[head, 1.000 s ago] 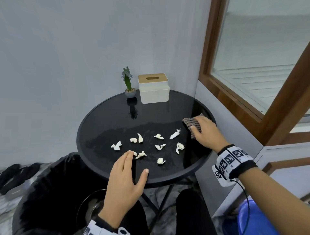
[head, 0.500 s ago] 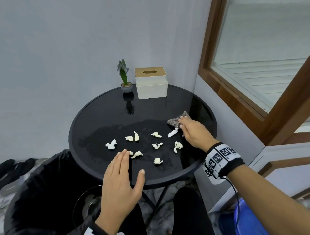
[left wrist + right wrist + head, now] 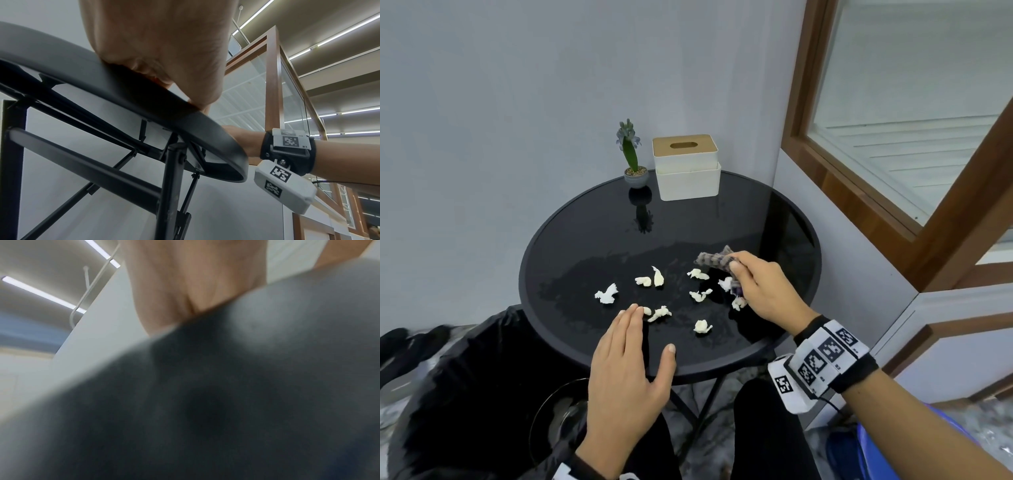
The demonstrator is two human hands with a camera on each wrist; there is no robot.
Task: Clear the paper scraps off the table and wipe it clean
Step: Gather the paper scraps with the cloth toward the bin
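Note:
Several white crumpled paper scraps [image 3: 606, 294] lie scattered across the near half of a round black glass table [image 3: 571, 219]. My right hand [image 3: 756, 287] grips a grey-brown checked cloth [image 3: 714, 259], bunched up, right beside the scraps at the right. My left hand [image 3: 631, 346] rests flat on the near edge of the table, fingers straight, its fingertips touching a scrap [image 3: 647, 311]. From the left wrist view the left hand [image 3: 164, 53] lies over the table rim [image 3: 86, 68]. The right wrist view is blurred, with a dark mass filling most of it.
A small potted plant [image 3: 633, 154] and a white tissue box with a wooden lid [image 3: 686, 168] stand at the table's far edge. A bin lined with a black bag [image 3: 465, 387] sits below the table's near left. A wall and wood-framed window [image 3: 893, 120] close in the right side.
My right hand has slid the cloth leftward and toward me, from the table's right edge into the scraps, and bunched it up. My left hand stays on the near edge.

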